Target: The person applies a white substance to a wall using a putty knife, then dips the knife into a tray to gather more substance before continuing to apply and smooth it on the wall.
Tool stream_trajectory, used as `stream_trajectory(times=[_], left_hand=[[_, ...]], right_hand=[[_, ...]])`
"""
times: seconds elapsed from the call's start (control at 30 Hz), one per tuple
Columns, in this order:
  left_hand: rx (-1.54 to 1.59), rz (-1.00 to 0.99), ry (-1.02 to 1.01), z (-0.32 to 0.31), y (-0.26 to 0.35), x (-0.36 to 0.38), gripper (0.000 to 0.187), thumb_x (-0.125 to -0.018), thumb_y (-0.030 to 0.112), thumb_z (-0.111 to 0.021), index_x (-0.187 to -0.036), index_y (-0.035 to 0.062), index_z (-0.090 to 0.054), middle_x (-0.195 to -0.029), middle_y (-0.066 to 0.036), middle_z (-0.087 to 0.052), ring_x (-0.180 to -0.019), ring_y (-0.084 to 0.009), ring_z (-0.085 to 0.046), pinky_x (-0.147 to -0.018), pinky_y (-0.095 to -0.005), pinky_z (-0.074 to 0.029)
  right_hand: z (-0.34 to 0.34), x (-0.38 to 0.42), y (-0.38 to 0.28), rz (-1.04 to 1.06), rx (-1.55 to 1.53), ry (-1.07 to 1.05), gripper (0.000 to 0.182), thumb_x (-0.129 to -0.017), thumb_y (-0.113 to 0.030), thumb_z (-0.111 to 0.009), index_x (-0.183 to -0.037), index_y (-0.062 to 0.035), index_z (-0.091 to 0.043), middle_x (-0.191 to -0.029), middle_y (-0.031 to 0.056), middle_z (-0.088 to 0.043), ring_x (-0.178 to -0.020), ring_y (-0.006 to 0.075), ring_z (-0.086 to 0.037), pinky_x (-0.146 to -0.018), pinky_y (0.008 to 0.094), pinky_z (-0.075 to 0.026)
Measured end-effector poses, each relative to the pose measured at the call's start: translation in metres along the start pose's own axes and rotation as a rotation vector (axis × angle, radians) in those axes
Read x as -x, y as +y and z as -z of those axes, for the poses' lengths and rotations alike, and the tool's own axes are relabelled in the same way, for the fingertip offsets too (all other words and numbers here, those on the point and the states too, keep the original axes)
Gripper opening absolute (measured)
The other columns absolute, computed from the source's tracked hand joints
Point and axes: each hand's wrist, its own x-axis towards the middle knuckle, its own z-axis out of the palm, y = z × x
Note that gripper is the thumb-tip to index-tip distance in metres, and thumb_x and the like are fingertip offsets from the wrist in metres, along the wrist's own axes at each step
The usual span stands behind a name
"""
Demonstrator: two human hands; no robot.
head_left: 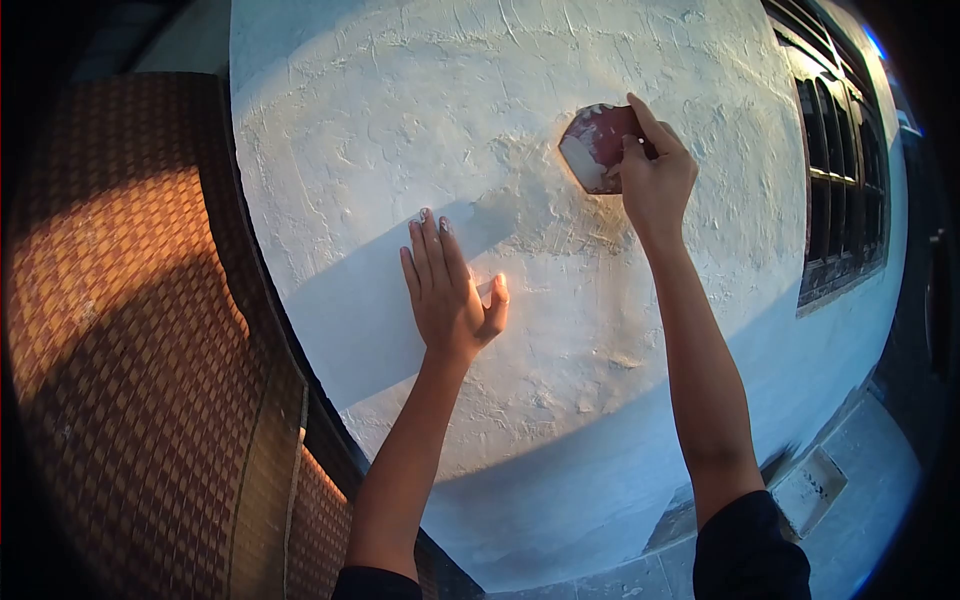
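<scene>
My right hand (660, 180) grips a dark red, flat putty scraper (607, 135) by its right edge, thumb on its near face. White paste is smeared over the scraper's left and lower part. Its lower edge is right at the rough white wall (540, 350), over a damp-looking, yellowish patch. Lower and to the left, my left hand (445, 290) lies flat against the wall with its fingers stretched out and the thumb apart. White residue shows on its fingertips.
A brown woven panel (120, 300) stands along the wall's left edge. At the upper right is a dark barred window (840, 150). A whitish rectangular tray (808, 490) sits at the lower right, beside my right sleeve, on a pale ledge (870, 460).
</scene>
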Motion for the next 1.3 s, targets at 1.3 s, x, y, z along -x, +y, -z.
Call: stream_trajectory(times=[1.3], left_hand=[[0.924, -0.165, -0.234, -0.059, 0.297, 0.124, 0.052, -0.082, 0.017, -0.057, -0.130, 0.0011, -0.049, -0.142, -0.015, -0.047, -0.133, -0.0335, -0.043, -0.106, -0.0518, -0.034]], right_hand=[[0.298, 0.113, 0.075, -0.582, 0.328, 0.084, 0.042, -0.090, 0.004, -0.053, -0.131, -0.0002, -0.060, -0.102, 0.0114, -0.069, -0.088, 0.0134, -0.064, -0.081, 0.0282, -0.051]])
